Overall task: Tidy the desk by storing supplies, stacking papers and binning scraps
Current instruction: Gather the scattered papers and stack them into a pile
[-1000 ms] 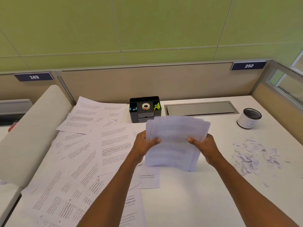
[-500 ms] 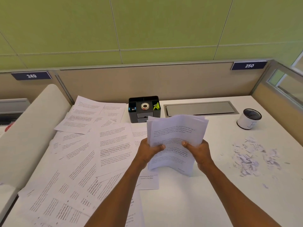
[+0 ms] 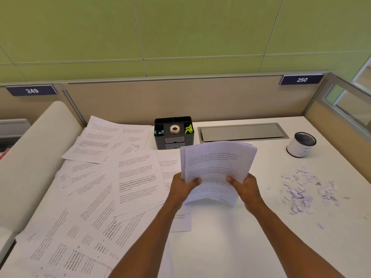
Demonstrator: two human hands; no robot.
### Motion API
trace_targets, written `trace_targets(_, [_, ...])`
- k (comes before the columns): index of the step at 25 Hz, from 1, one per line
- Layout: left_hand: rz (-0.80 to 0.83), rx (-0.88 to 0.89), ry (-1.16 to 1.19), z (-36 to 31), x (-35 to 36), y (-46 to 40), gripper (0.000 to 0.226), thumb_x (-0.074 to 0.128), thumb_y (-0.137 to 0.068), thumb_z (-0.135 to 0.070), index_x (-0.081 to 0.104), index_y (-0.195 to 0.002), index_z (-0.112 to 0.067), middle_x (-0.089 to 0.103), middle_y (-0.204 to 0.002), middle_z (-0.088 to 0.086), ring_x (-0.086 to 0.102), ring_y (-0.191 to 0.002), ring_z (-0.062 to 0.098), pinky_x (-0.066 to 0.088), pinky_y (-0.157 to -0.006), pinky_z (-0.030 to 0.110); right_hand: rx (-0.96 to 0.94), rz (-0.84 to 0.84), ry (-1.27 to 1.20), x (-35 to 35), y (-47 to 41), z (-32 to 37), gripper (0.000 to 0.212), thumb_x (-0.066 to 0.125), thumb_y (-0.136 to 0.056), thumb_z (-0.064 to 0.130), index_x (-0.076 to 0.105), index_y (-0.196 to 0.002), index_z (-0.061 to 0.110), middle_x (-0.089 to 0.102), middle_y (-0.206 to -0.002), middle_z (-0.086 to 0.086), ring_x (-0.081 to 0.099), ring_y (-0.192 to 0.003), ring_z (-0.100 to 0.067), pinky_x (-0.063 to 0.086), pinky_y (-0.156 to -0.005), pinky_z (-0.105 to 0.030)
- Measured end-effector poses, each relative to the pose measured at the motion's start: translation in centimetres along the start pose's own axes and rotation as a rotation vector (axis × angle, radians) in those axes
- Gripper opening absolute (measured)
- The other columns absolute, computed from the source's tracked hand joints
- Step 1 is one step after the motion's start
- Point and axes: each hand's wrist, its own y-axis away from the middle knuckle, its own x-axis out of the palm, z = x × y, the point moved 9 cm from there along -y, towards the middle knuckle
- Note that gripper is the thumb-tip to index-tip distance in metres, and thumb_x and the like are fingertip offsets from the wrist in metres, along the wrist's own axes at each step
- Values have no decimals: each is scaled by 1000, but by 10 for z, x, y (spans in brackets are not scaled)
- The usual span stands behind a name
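Compared with half a second ago: sheaf of papers (image 3: 217,167) held a touch lower and more squarely, lower edge bowed upward, top edges nearly aligned. Gripped on both sides, left hand (image 3: 183,188) at the left edge, right hand (image 3: 245,187) at the right edge, fingers (image 3: 194,182) curled closed round the sheets with thumbs across the printed face. Raised above the white surface (image 3: 230,237), tilted toward the camera, just in front of the black desk organizer (image 3: 173,132) holding a tape roll (image 3: 174,129). Loose printed sheets (image 3: 104,187) spread overlapping over the left half of the surface, unchanged. Torn paper scraps (image 3: 305,187) scattered to the right, near the white mesh-lined cup (image 3: 301,144) at the far right.
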Motion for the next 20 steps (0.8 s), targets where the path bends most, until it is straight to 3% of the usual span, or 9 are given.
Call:
trace_targets(2, [3, -7, -45, 1, 3, -1, 36, 82, -82, -23, 65, -112, -32, 73, -111, -4, 70, -103, 22, 61, -84, 36, 16, 24, 9, 1, -4, -2, 25, 77, -82, 9, 68, -104, 16, 74, -101, -7, 70, -94, -28, 59, -79, -40])
trace_targets(5, [-2, -69, -163, 15, 14, 3, 42, 77, -87, -23, 61, -125, -19, 68, -121, 3, 65, -110, 24, 56, -91, 36, 87, 56, 106, 5, -3, -19, 33, 75, -84, 6, 65, -116, 2, 71, -111, -18, 67, -101, -35, 56, -91, -50])
trace_targets(8, [-46, -57, -195, 12, 15, 3, 45, 72, -91, -24, 59, -131, -7, 67, -124, 8, 65, -111, 25, 54, -92, 34, 65, -25, 124, 0, -3, -17, 25, 71, -88, 9, 66, -111, 2, 71, -108, -18, 66, -96, -33, 56, -86, -42])
trace_targets(10, [-41, -36, -182, 9, 14, 2, 45, 69, -94, -26, 59, -133, -6, 67, -125, 10, 65, -114, 28, 55, -96, 40, 49, -55, 80, -3, -5, -14, 21, 71, -88, 10, 67, -108, 7, 71, -102, -14, 67, -95, -32, 54, -83, -38])
trace_targets(14, [-5, -53, -291, 21, 19, 8, 43, 62, -98, -25, 56, -136, -6, 64, -131, 10, 61, -119, 27, 50, -100, 35, 75, -35, 156, -2, 3, -29, 31, 72, -89, 18, 66, -114, 1, 72, -106, -16, 67, -96, -32, 55, -81, -38])
trace_targets(20, [-85, -11, -329, 10, -5, 9, 35, 56, -102, -24, 61, -131, -6, 68, -124, 11, 65, -114, 30, 54, -99, 45, 35, -3, 134, 11, 1, -15, 31, 74, -87, 25, 67, -111, 8, 73, -103, -10, 70, -93, -26, 58, -80, -39])
